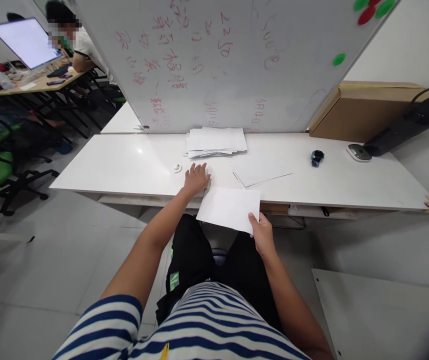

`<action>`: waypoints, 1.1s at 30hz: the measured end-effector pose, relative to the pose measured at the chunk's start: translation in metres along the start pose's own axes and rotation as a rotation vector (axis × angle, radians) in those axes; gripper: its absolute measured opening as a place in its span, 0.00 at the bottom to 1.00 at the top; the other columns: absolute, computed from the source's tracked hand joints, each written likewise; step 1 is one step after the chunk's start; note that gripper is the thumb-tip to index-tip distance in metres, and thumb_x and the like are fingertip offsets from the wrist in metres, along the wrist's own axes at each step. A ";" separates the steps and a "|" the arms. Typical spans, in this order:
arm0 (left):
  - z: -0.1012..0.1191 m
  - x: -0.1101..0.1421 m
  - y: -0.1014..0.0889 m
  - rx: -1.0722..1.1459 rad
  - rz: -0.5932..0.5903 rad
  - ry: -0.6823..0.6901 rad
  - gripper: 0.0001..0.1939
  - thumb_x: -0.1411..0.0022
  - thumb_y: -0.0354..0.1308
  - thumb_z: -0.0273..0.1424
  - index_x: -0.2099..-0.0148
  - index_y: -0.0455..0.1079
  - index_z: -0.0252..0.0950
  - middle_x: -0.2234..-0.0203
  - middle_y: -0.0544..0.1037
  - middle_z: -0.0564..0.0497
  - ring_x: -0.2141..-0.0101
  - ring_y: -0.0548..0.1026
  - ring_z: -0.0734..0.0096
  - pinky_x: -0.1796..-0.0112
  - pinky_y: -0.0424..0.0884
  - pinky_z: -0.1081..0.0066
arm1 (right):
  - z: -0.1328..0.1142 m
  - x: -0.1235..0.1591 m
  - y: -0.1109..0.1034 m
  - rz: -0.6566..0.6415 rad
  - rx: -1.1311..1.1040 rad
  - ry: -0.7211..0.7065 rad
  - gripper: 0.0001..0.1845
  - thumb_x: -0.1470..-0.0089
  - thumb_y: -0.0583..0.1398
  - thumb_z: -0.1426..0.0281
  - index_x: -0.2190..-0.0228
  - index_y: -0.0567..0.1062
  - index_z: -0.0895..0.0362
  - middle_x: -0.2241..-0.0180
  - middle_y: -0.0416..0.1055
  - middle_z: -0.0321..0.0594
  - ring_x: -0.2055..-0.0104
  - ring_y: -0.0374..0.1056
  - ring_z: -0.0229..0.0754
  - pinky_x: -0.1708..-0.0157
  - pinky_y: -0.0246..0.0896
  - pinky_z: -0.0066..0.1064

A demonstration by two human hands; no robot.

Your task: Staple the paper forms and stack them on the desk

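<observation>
My right hand (262, 234) pinches the right edge of a white sheet of paper (230, 207), thumb on top. The sheet is held over my lap at the desk's front edge. My left hand (197, 179) lies palm down on the white desk (143, 172), fingers spread, just beyond the sheet's left corner. Whether anything small lies under its fingers I cannot tell. Left of that hand is a small white curved item (177, 168). Behind it sits a stack of white paper (216, 141). More thin paper (261, 170) lies flat to the right of the stack.
A whiteboard (214, 65) with red writing stands at the desk's back. To the right are a smartwatch (317, 158), a computer mouse (359, 152), a cardboard box (368, 112) and a black device (411, 122). At far left, a person (87, 47) sits by a monitor (26, 42).
</observation>
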State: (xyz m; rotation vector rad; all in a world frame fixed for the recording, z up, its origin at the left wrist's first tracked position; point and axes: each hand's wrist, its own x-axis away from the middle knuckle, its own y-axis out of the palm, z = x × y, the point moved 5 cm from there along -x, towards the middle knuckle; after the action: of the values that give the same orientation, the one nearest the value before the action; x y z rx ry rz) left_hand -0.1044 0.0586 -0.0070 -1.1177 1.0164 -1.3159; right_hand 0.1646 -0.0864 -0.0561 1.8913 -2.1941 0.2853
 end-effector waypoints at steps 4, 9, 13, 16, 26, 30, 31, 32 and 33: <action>0.000 -0.002 0.004 -0.014 -0.023 0.023 0.31 0.31 0.35 0.42 0.30 0.41 0.40 0.33 0.53 0.46 0.33 0.40 0.53 0.39 0.45 0.46 | -0.003 0.003 -0.001 0.001 0.018 -0.001 0.26 0.52 0.61 0.48 0.61 0.74 0.57 0.77 0.68 0.34 0.80 0.57 0.34 0.87 0.50 0.23; -0.005 -0.007 0.006 0.041 -0.076 0.016 0.33 0.33 0.35 0.46 0.30 0.41 0.39 0.33 0.51 0.46 0.33 0.42 0.53 0.39 0.49 0.48 | -0.003 0.004 0.000 0.003 0.026 0.011 0.27 0.52 0.61 0.48 0.60 0.74 0.57 0.77 0.68 0.34 0.80 0.57 0.34 0.87 0.50 0.23; -0.009 -0.008 0.004 0.085 -0.101 -0.018 0.36 0.34 0.36 0.50 0.30 0.42 0.39 0.33 0.51 0.46 0.33 0.45 0.54 0.39 0.49 0.51 | -0.002 0.001 -0.001 0.010 0.041 -0.018 0.28 0.53 0.60 0.47 0.61 0.75 0.57 0.77 0.70 0.35 0.80 0.58 0.35 0.86 0.52 0.25; -0.009 -0.006 0.000 0.123 -0.113 -0.026 0.36 0.35 0.37 0.51 0.31 0.44 0.40 0.33 0.53 0.46 0.34 0.48 0.56 0.38 0.50 0.53 | -0.001 0.000 -0.001 0.007 0.040 -0.028 0.28 0.54 0.61 0.47 0.62 0.75 0.57 0.77 0.70 0.35 0.80 0.59 0.35 0.86 0.52 0.26; -0.008 -0.003 -0.007 0.125 -0.106 -0.014 0.33 0.34 0.36 0.51 0.33 0.50 0.41 0.34 0.56 0.48 0.34 0.50 0.57 0.40 0.54 0.57 | -0.002 0.004 0.001 -0.008 0.026 -0.003 0.26 0.52 0.61 0.48 0.61 0.74 0.57 0.78 0.68 0.33 0.81 0.57 0.34 0.87 0.49 0.24; -0.007 -0.004 -0.007 0.110 -0.098 -0.005 0.32 0.34 0.36 0.50 0.34 0.51 0.41 0.34 0.56 0.48 0.34 0.50 0.58 0.40 0.54 0.58 | 0.000 0.004 -0.001 -0.005 0.037 -0.005 0.27 0.53 0.61 0.48 0.61 0.74 0.57 0.76 0.69 0.35 0.81 0.58 0.35 0.87 0.50 0.24; -0.007 -0.004 -0.006 0.107 -0.095 -0.006 0.32 0.34 0.37 0.50 0.34 0.52 0.41 0.34 0.57 0.48 0.34 0.51 0.58 0.40 0.54 0.58 | 0.001 0.004 -0.001 -0.002 0.038 -0.007 0.27 0.53 0.61 0.48 0.61 0.74 0.57 0.76 0.70 0.35 0.81 0.58 0.35 0.86 0.51 0.25; -0.007 -0.005 -0.006 0.105 -0.092 -0.006 0.31 0.34 0.37 0.50 0.34 0.53 0.41 0.35 0.57 0.48 0.35 0.51 0.58 0.40 0.54 0.58 | 0.001 0.004 -0.002 0.001 0.038 -0.009 0.28 0.53 0.61 0.48 0.61 0.74 0.57 0.76 0.70 0.35 0.81 0.58 0.35 0.86 0.51 0.25; -0.007 -0.005 -0.006 0.103 -0.091 -0.005 0.31 0.34 0.37 0.50 0.35 0.53 0.41 0.35 0.57 0.48 0.35 0.51 0.58 0.40 0.55 0.59 | 0.001 0.004 -0.002 0.002 0.037 -0.010 0.28 0.53 0.61 0.48 0.61 0.74 0.57 0.77 0.70 0.35 0.81 0.58 0.35 0.86 0.51 0.25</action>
State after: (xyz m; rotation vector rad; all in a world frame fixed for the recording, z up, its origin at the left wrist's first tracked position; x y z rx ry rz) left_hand -0.1128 0.0637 -0.0028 -1.0991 0.8926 -1.4209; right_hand 0.1658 -0.0906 -0.0564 1.9135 -2.2123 0.3192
